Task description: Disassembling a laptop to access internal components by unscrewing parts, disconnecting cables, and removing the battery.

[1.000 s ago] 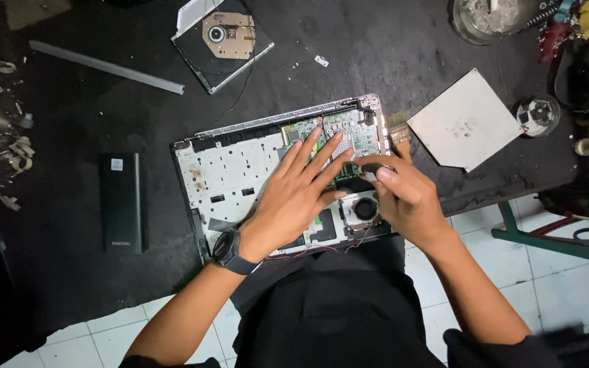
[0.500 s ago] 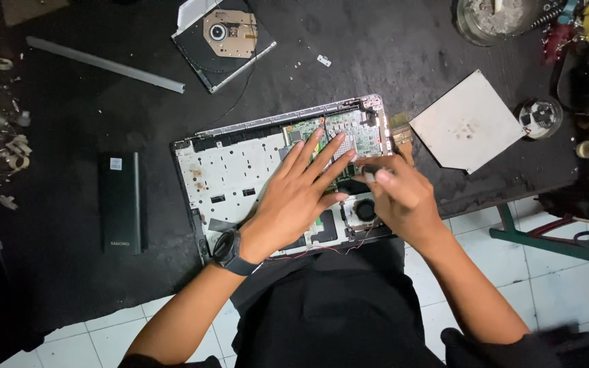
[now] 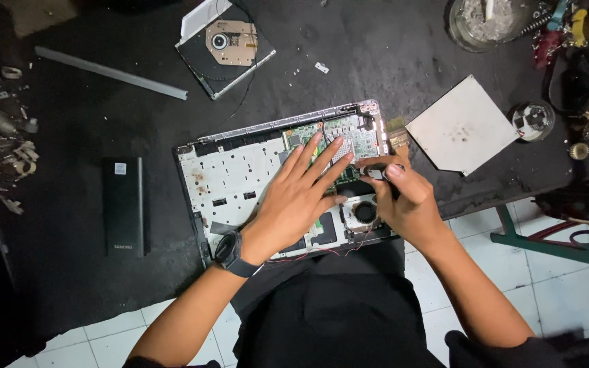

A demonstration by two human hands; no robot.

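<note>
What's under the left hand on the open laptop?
The left hand lies flat on the laptop, covering its middle. Green board shows past the fingertips, a fan beside the thumb. What's beneath the palm is hidden.

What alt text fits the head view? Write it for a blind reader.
A left hand lies flat on an opened grey laptop chassis with green circuit board exposed, while the right hand grips a small dark tool. A black rectangular battery pack lies alongside on the dark workbench.

A dark, matte black work table (image 3: 390,48) fills most of the view, dimly lit from above. Below its near edge lies a floor of glossy white square tiles (image 3: 567,286), where a green metal stool frame (image 3: 547,242) stands at right.
</note>
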